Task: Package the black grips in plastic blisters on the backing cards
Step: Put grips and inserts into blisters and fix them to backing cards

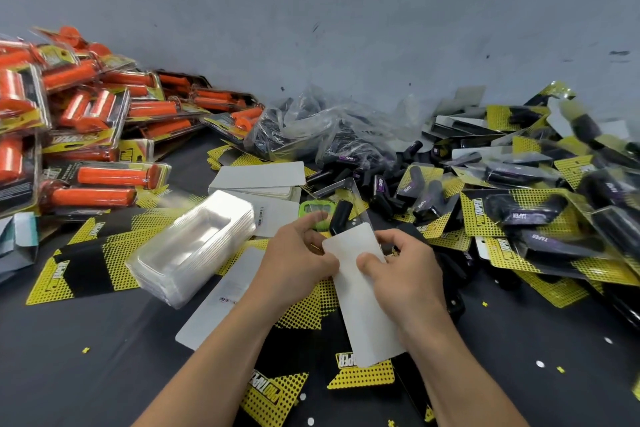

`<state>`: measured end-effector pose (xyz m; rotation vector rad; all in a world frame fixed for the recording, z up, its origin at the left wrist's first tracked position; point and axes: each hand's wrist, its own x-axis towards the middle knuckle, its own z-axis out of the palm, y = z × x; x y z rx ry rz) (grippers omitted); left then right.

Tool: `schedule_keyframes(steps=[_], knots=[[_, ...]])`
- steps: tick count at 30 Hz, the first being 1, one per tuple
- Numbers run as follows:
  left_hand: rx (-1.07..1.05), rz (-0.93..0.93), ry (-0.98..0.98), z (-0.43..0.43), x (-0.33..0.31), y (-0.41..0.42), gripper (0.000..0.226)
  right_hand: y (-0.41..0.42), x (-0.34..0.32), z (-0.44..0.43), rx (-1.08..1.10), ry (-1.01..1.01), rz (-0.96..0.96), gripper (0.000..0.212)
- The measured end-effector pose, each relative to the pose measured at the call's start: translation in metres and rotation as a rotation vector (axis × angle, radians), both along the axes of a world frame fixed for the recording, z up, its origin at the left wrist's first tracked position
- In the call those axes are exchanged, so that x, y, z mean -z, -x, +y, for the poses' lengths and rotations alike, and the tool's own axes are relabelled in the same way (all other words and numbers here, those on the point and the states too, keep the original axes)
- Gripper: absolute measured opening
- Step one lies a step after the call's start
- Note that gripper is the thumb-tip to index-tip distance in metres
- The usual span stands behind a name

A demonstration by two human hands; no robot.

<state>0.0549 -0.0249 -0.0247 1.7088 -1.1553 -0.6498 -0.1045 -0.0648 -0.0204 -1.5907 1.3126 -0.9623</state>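
Both hands hold one backing card (367, 308), its plain white side up, low in the middle of the view. My left hand (298, 263) pinches its upper left edge. My right hand (405, 274) grips its right side with the thumb on top. A stack of clear plastic blisters (194, 246) lies to the left. Loose black grips (381, 184) are heaped behind the card, one black grip (341, 217) just past my fingers. Yellow-and-black cards (86, 263) are spread over the table.
Finished packs with orange grips (86, 135) are piled at the left. Finished black-grip packs (540, 208) are piled at the right. A crumpled clear bag (322, 125) sits at the back by the grey wall. A stack of white cards (259, 180) and a green object (311, 210) lie in the middle.
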Motion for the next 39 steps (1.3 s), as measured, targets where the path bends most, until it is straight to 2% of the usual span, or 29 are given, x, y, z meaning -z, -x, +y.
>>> schedule_keyframes(steps=[2, 5, 11, 15, 21, 26, 30, 35, 39], knots=[[0.033, -0.066, 0.011, -0.001, 0.001, 0.004, 0.087, 0.000, -0.001, 0.001, 0.005, -0.002, 0.011, 0.022], [0.056, -0.130, 0.011, -0.001, 0.001, 0.011, 0.091, -0.001, -0.002, 0.000, 0.026, -0.004, 0.010, 0.018], [0.120, -0.019, -0.024, -0.004, -0.001, 0.016, 0.101, 0.000, -0.001, 0.000, 0.083, 0.045, -0.014, 0.014], [0.209, 0.078, 0.036, -0.002, -0.002, 0.021, 0.116, 0.002, -0.002, 0.002, 0.140, 0.062, 0.037, 0.017], [0.274, 0.031, -0.005, -0.001, -0.004, 0.027, 0.118, 0.004, -0.007, 0.001, 0.195, 0.048, 0.078, 0.025], [0.289, -0.034, 0.010, 0.001, -0.005, 0.034, 0.119, 0.007, -0.008, 0.001, 0.233, 0.083, 0.093, 0.023], [0.322, -0.036, 0.070, 0.004, -0.005, 0.041, 0.104, 0.006, -0.010, -0.002, 0.276, 0.086, 0.063, 0.021], [0.231, -0.010, 0.126, 0.002, -0.005, 0.043, 0.069, 0.005, -0.011, -0.002, 0.265, 0.078, 0.075, 0.022], [0.135, 0.001, 0.128, -0.002, -0.002, 0.038, 0.054, 0.004, -0.008, -0.001, 0.151, 0.087, 0.057, 0.018]])
